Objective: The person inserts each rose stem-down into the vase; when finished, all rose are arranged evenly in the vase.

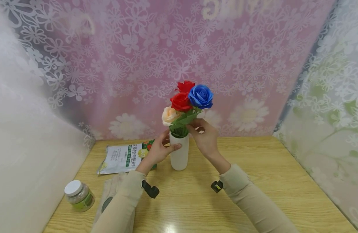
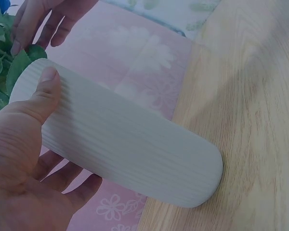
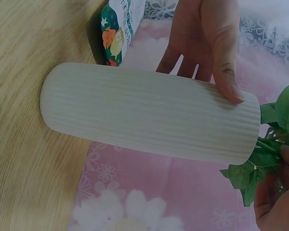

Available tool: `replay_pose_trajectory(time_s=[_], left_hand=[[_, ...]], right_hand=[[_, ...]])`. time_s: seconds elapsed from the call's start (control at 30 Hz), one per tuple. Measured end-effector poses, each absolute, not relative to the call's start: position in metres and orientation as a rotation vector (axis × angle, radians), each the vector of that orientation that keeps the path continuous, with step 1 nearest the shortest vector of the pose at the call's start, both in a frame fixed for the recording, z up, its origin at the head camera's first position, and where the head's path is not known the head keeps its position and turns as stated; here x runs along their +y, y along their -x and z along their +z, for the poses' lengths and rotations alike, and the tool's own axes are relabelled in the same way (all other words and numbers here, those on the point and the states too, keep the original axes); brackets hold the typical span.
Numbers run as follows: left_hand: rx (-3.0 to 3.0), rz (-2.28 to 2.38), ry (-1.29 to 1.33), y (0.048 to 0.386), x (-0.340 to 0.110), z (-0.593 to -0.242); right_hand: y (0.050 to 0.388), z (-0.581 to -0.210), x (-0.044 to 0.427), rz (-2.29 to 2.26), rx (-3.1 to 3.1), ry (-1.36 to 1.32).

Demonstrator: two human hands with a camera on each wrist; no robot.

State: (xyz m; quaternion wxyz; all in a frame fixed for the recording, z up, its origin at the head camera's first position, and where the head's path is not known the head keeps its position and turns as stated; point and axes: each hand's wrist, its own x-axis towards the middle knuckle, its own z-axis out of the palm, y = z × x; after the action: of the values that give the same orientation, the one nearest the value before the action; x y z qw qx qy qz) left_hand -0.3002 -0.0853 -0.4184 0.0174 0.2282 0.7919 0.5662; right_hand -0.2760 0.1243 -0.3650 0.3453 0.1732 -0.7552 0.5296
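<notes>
A white ribbed vase (image 1: 179, 156) stands upright on the table, holding a blue rose (image 1: 200, 96), two red roses (image 1: 181, 102) and a peach rose (image 1: 169, 116) with green leaves. My left hand (image 1: 159, 151) grips the vase near its rim, thumb on the near side, as the left wrist view also shows. Just above the rim, my right hand (image 1: 206, 137) pinches the leafy stem (image 3: 266, 144) below the blue rose with thumb and fingers. Leaves partly hide the pinched spot.
Left of the vase lies a printed fertilizer bag (image 1: 120, 159). A clear jar with a white lid (image 1: 74, 188) stands at the table's left side. Beside it, a flat beige item (image 1: 109, 194) lies partly under my left sleeve. Floral curtains (image 1: 155, 58) surround the wooden table (image 1: 254, 181).
</notes>
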Motion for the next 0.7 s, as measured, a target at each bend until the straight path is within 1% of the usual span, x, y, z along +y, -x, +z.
replay_pose_trajectory(time_s=[0.37,0.7], left_hand=[[2.428,1.804,-0.82,0.302,-0.084,-0.419],[2.471,1.763,-0.787,0.3,-0.084,-0.419]], right_hand=[[0.277,-0.367,0.124,1.221,-2.064,-0.477],[0.273,-0.38,0.116,1.176,-2.216,-0.505]])
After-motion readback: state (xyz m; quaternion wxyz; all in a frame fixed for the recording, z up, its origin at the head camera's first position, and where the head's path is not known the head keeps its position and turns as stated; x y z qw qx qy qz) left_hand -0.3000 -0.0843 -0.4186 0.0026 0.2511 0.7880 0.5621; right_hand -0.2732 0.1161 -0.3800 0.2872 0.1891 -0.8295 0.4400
